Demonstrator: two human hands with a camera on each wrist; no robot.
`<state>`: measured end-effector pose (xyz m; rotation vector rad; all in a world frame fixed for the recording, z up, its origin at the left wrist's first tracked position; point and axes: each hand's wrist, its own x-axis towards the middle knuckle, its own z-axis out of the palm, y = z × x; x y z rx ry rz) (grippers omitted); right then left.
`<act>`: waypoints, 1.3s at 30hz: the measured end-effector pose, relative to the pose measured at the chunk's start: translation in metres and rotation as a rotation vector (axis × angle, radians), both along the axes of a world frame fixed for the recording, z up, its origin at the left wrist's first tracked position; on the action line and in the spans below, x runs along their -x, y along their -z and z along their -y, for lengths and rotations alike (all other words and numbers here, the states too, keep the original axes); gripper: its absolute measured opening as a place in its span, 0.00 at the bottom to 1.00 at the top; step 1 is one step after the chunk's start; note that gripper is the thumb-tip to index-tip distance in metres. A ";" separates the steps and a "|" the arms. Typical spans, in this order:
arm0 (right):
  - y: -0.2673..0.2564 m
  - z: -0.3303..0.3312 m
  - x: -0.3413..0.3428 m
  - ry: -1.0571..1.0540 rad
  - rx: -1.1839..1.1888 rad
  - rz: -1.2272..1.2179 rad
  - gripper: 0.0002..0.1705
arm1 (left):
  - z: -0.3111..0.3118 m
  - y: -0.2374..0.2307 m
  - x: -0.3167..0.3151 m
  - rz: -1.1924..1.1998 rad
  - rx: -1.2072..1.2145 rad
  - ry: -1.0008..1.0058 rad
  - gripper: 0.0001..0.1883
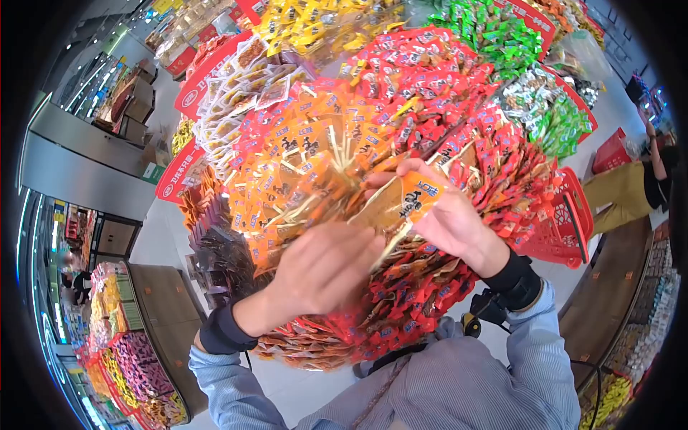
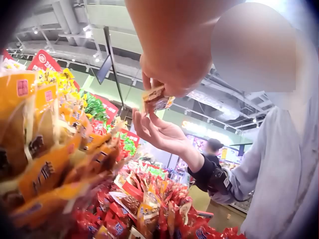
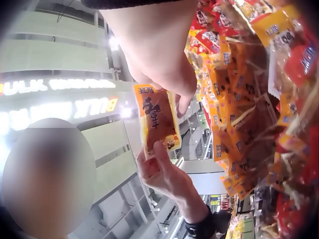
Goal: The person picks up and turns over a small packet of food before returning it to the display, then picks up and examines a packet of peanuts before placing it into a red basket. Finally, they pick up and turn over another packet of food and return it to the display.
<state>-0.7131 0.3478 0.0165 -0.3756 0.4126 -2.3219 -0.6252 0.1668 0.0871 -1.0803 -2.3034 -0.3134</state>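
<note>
An orange snack packet (image 1: 399, 203) with dark printing is held between both hands above a heap of packets. The right hand (image 1: 450, 215) pinches its upper end; in the right wrist view the packet (image 3: 158, 119) hangs from that hand (image 3: 162, 64). My left hand (image 1: 322, 269), blurred in the head view, has its fingers at the packet's lower end. In the right wrist view the left thumb and fingers (image 3: 167, 172) pinch that end. The left wrist view shows the packet (image 2: 158, 98) edge-on between the left hand (image 2: 174, 55) and right hand (image 2: 162, 135).
Orange packets (image 1: 287, 179) and red packets (image 1: 423, 287) fill the round display under the hands. Yellow packets (image 1: 315, 25) and green packets (image 1: 487, 32) lie at its far side. A red basket (image 1: 562, 222) is at the right, near a person in tan trousers (image 1: 616, 197).
</note>
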 end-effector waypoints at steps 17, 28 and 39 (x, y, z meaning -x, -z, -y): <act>0.032 -0.037 -0.101 -0.066 0.190 0.335 0.19 | -0.062 0.051 -0.087 -0.165 0.373 0.118 0.12; 0.030 -0.033 -0.115 -0.095 0.207 0.366 0.21 | -0.059 0.054 -0.104 -0.136 0.340 0.103 0.13; 0.031 -0.029 -0.116 -0.113 0.211 0.444 0.19 | -0.056 0.059 -0.107 -0.117 0.310 0.084 0.13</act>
